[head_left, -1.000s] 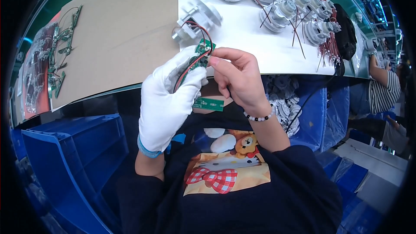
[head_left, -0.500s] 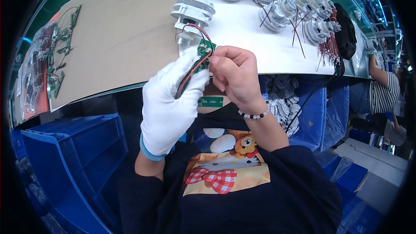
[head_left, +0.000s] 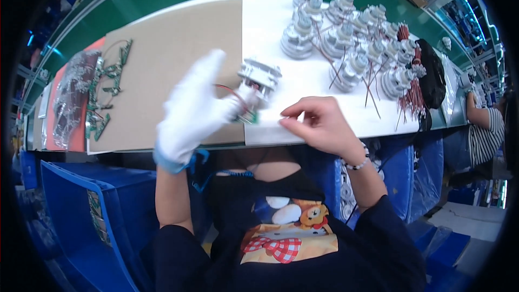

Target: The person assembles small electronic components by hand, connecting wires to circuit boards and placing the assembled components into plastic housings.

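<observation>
My left hand (head_left: 194, 105), in a white glove with a blue cuff, is blurred by motion. Its fingers stretch up and away, and the thumb points right, close beside a grey-white round motor-like assembly (head_left: 260, 75). A red wire (head_left: 231, 91) runs from that assembly near the thumb. Below it a small green circuit board (head_left: 250, 117) shows in part, smeared. My right hand (head_left: 324, 130), bare with a bead bracelet, is apart from the assembly on its right. Thumb and index finger are pinched together, with a tiny pale bit at their tips too small to name.
Several similar assemblies (head_left: 346, 40) with dark red wires stand at the back right, beside a wire bundle (head_left: 415, 92) and a black bag (head_left: 431, 73). Green boards (head_left: 102, 94) and a clear plastic bag (head_left: 75, 97) lie far left. Blue bins (head_left: 81, 194) sit below the table edge.
My left hand has let go of the circuit board and its fingers have straightened. The board now lies by the assembly. My right hand has drawn away to the right, still pinched. The view has shifted.
</observation>
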Available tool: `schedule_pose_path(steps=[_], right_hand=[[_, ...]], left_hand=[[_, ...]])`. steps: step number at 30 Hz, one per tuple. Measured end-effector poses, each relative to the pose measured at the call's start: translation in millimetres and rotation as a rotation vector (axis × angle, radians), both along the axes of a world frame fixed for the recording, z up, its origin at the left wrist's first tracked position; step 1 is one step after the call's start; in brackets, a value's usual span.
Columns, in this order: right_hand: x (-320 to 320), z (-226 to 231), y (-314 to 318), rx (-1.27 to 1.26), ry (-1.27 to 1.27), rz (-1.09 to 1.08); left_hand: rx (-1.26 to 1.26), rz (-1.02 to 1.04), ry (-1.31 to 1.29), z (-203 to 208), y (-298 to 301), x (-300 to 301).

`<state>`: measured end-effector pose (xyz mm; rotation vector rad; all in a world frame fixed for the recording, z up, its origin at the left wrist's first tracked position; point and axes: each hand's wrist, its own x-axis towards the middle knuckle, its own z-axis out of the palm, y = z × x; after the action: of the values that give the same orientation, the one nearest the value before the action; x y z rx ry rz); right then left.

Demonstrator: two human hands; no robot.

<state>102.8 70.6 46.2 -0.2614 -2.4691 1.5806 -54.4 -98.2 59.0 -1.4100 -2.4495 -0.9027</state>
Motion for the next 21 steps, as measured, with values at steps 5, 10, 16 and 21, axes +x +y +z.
schedule_pose_path(steps=[5, 10, 16, 21], right_hand=[[-34.9, -34.4, 37.3, 0.35, -0.083, 0.393], [-37.9, -34.3, 44.6, -0.12, -0.169, 0.421], [-49.3, -43.8, 53.0, -0.131, -0.007, 0.427], [-52.3, -55.4, 45.2, -0.032, 0.027, 0.296]], left_hand=[[-0.217, 0.008, -0.204, -19.7, 49.5, 22.7], [-0.04, -0.037, -0.407, -7.2, 57.7, 18.3], [-0.045, -0.052, -0.38, -9.4, 80.4, -6.1], [-0.059, -0.213, -0.456, -18.6, 94.8, -14.7]])
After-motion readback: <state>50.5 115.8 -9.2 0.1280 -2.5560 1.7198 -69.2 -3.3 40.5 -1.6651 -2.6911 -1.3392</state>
